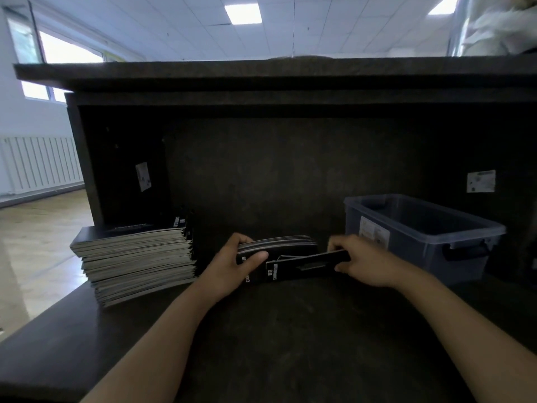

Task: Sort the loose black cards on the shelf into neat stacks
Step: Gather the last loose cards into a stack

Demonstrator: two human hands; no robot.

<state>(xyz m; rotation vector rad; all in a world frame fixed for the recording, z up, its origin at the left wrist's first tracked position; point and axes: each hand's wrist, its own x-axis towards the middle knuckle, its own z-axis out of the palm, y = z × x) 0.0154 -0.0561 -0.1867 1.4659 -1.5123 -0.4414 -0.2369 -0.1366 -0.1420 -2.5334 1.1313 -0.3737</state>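
You get one view, from the camera on your head. It faces forward and a little down into the dark shelf [290, 338], near enough that your forearms [162, 330] enter from the bottom edge and your left hand [232, 264] and right hand [364, 261] hold the black cards [279, 245] just below centre. The shelf top [261, 74] runs across the upper third, ceiling [174, 30] above, floor [37, 242] at left.

Dim, underexposed shelf interior [290, 175] vs blown-out window [69, 50] at left and bright ceiling panels [243, 13], dark surfaces lose detail, wide-angle bending at the edges, soft blur on the pale shape top right [499, 24], hands reasonably sharp.
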